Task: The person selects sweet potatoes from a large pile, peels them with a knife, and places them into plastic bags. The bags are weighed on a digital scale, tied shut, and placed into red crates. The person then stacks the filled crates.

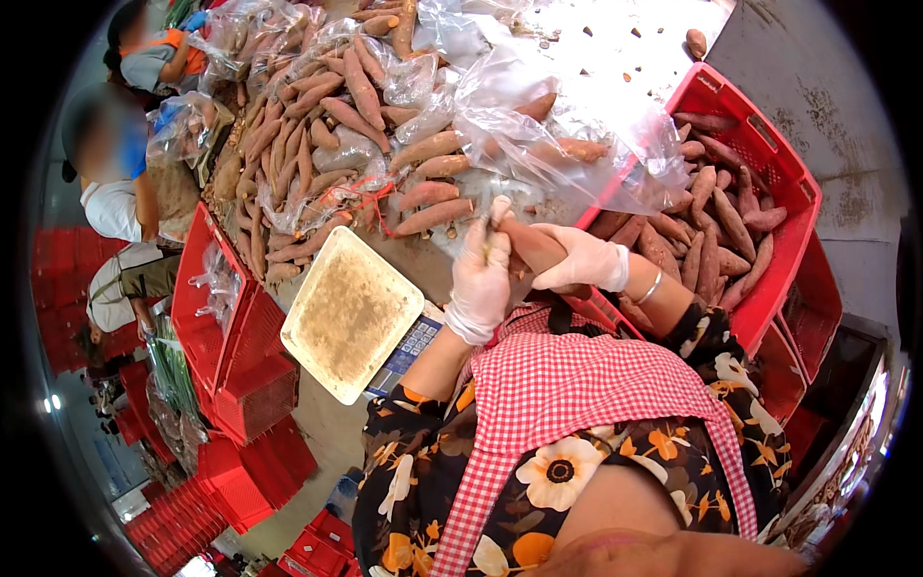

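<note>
In a thin white glove, my right hand [580, 256] grips a sweet potato [532, 245] above my apron. Also gloved, my left hand [482, 270] is closed at the tuber's other end, around a small tool whose shape is mostly hidden by the fingers. Just beyond the hands, loose sweet potatoes [435, 216] lie on the table beside a heap and clear plastic bags [505, 101]. To the right, a red plastic crate [797, 162] holds many sweet potatoes. A digital scale with a dirty cream tray [353, 315] stands to the left of my left hand.
Stacked red crates [252, 469] stand at the lower left, with another red crate [205, 281] at the table's left edge. Several people work on the left, one in a white shirt [115, 209]. Small cut ends lie on the bright tabletop [606, 54].
</note>
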`<state>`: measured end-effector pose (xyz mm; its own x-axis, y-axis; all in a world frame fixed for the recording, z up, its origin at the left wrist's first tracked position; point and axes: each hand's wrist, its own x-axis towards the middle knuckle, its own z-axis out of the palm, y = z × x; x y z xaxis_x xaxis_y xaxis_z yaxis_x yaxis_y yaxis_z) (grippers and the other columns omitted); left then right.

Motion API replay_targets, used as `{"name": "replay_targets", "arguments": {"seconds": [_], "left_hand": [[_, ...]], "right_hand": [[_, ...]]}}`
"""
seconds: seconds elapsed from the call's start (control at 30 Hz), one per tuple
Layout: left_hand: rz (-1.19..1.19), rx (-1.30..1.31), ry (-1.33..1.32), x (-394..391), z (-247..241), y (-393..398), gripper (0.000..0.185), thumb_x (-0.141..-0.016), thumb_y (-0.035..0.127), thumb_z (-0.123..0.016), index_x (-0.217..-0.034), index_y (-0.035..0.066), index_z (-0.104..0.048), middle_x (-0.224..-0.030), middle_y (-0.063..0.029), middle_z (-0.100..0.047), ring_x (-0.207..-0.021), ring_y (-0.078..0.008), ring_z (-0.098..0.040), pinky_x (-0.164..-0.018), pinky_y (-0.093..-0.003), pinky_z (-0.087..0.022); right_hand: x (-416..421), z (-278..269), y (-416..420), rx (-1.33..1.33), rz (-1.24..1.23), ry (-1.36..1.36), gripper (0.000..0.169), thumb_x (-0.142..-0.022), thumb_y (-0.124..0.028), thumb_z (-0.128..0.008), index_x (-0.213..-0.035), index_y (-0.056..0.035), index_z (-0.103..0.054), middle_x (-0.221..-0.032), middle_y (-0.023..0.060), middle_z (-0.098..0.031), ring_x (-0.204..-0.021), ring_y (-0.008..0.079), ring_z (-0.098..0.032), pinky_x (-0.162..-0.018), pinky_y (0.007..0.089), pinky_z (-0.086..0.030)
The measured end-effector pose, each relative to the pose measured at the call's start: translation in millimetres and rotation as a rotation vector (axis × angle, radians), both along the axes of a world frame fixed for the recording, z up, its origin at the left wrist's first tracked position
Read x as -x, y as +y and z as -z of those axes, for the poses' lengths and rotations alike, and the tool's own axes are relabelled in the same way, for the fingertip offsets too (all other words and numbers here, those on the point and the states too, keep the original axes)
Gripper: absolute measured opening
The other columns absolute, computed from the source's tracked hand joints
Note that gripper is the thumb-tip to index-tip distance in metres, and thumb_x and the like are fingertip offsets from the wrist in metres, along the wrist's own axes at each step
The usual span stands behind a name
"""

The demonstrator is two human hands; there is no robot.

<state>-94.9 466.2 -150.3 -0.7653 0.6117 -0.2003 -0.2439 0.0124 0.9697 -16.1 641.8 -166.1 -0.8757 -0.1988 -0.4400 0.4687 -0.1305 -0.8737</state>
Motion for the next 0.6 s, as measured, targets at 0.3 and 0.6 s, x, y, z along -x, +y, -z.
{"name": "replay_targets", "arguments": {"seconds": [0.3, 0.6], "left_hand": [[-0.020, 0.455, 0.856, 9.1, 24.1, -41.3, 0.049, -0.080, 0.000, -0.061, -0.128, 0.010, -0.054, -0.100, -0.0137, -0.065, -0.089, -0.0317, -0.066, -0.074, -0.0383, -0.054], [-0.041, 0.367, 0.802, -3.9, 46.4, -32.0, 0.035, -0.084, 0.007, -0.059, -0.119, 0.007, -0.058, -0.098, -0.0141, -0.066, -0.084, -0.0325, -0.066, -0.071, -0.0387, -0.053]], "right_hand": [[-15.4, 5.7, -2.4, -0.086, 0.128, 0.054, 0.061, -0.070, -0.015, -0.079, -0.123, 0.0004, -0.052, -0.106, 0.0046, -0.062, -0.098, 0.0131, -0.057, -0.090, 0.0288, -0.046], [-15.6, 7.0, -11.2, 0.028, 0.043, 0.054, 0.055, -0.069, -0.012, -0.079, -0.117, -0.0011, -0.056, -0.101, 0.0033, -0.063, -0.094, 0.0123, -0.058, -0.087, 0.0287, -0.047]]}}
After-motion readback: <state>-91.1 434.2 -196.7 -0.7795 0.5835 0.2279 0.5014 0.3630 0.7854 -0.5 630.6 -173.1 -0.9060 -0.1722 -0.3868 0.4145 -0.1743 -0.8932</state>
